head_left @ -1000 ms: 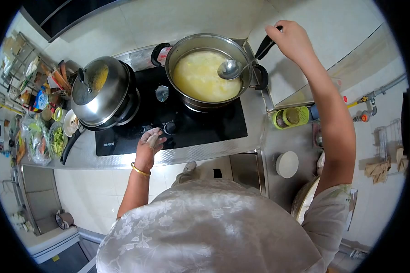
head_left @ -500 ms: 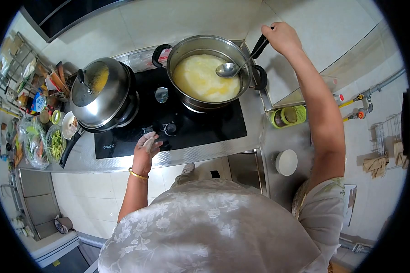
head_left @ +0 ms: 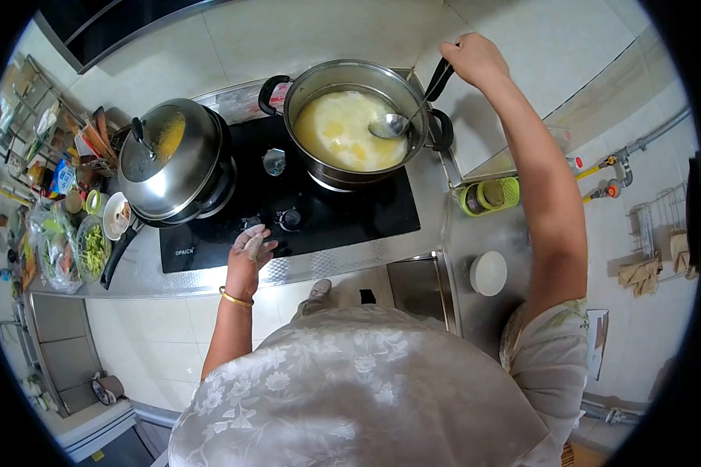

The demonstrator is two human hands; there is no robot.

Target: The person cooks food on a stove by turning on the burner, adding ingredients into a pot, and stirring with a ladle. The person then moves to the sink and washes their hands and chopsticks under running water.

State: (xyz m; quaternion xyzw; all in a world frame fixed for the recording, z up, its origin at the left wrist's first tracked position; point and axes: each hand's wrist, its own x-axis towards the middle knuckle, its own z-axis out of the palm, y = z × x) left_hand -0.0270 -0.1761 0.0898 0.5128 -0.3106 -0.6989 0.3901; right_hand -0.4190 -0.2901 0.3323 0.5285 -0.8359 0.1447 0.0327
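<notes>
My right hand (head_left: 475,58) is closed around the black handle of a metal ladle (head_left: 389,125). The ladle reaches down into a large steel pot (head_left: 356,66) with black side handles, its bowl at the surface of a pale yellow, foamy liquid (head_left: 343,132). Over the front edge of the stove, near the knobs, my left hand (head_left: 249,253) hovers with its fingers loosely apart. Something whitish shows on its thumb and fingers; I cannot make out what. A gold bangle circles that wrist.
On the black stove (head_left: 288,241), a domed lid (head_left: 163,159) covers a wok at left. Bags and a bowl of chopped greens (head_left: 93,249) stand farther left. A green basket (head_left: 489,196) and white bowl (head_left: 488,273) sit at right.
My right hand has shifted slightly left and up, and the ladle's bowl has tilted a little in the liquid. My left hand stays in about the same place.
</notes>
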